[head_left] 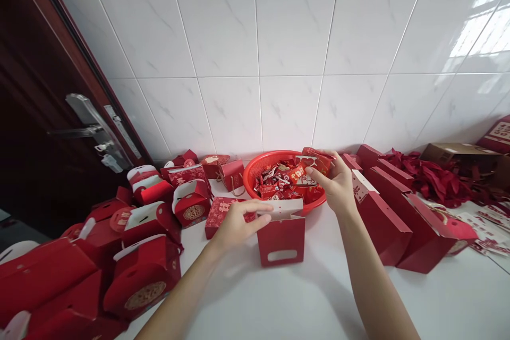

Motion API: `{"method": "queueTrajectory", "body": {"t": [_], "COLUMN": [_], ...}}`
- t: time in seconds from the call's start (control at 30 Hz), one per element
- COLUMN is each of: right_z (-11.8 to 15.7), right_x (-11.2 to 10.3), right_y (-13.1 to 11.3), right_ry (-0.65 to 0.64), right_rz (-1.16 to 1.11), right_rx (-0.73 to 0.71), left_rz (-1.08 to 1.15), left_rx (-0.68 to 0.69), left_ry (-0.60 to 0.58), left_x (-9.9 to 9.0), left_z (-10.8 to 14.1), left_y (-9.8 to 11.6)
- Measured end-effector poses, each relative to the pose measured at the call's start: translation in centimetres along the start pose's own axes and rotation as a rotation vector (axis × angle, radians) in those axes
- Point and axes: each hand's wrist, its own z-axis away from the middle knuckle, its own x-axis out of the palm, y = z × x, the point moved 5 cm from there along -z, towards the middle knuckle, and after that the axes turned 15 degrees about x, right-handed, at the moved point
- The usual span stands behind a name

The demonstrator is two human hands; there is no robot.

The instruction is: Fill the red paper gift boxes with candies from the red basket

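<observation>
A red paper gift box (pixel 281 239) with an oval cutout stands upright on the white table, its top flaps raised. My left hand (pixel 241 221) pinches the box's upper left edge between thumb and fingers. Just behind it sits a red plastic basket (pixel 250 162) filled with red-wrapped candies (pixel 274 180). Above the basket's right side, my right hand (pixel 334 180) is closed on red candy packets (pixel 305 171), thumb in front. The packets partly overlap the candies below, so their number is hard to tell.
Several red gift boxes (pixel 151 223) crowd the left side near a dark door (pixel 35 64). More upright red boxes (pixel 384 223) stand on the right, beside red ribbon cloth (pixel 438 178) and a cardboard box (pixel 458 151). A tiled wall (pixel 290 106) rises behind.
</observation>
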Motion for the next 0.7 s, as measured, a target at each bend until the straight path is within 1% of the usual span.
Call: {"method": "queueTrajectory", "body": {"t": [0.07, 0.17, 0.23, 0.33, 0.43, 0.5, 0.57, 0.7], "right_z": [0.3, 0.8, 1.1, 1.6, 2.0, 2.1, 2.0, 1.6], "right_x": [0.2, 0.7, 1.2, 2.4, 3.4, 3.7, 3.7, 3.3], "right_y": [-0.3, -0.5, -0.5, 0.1, 0.9, 1.3, 1.5, 1.8], "right_ry": [-0.046, -0.111, -0.162, -0.305, -0.409, -0.423, -0.422, -0.398], "right_rz": [0.045, 0.15, 0.286, 0.522, 0.748, 0.859, 0.899, 0.831], "right_rx": [-0.032, -0.069, -0.099, -0.134, -0.16, -0.177, -0.162, -0.043], "left_rz": [0.005, 0.04, 0.106, 0.195, 0.245, 0.298, 0.338, 0.309], "left_rx": [-0.026, -0.03, -0.037, -0.077, -0.072, -0.035, -0.013, -0.043], "left_ry": [-0.037, -0.132, -0.187, -0.213, -0.251, -0.301, -0.327, -0.317], "left_x": [-0.2, -0.1, 0.3, 0.7, 0.8, 1.0, 1.0, 1.0], "left_z": [-1.3, -2.7, -3.1, -3.2, -3.3, -3.5, -3.6, -3.7], "left_y": [-0.5, -1.1, -1.6, -2.4, -2.4, -2.0, -1.8, -2.3]}}
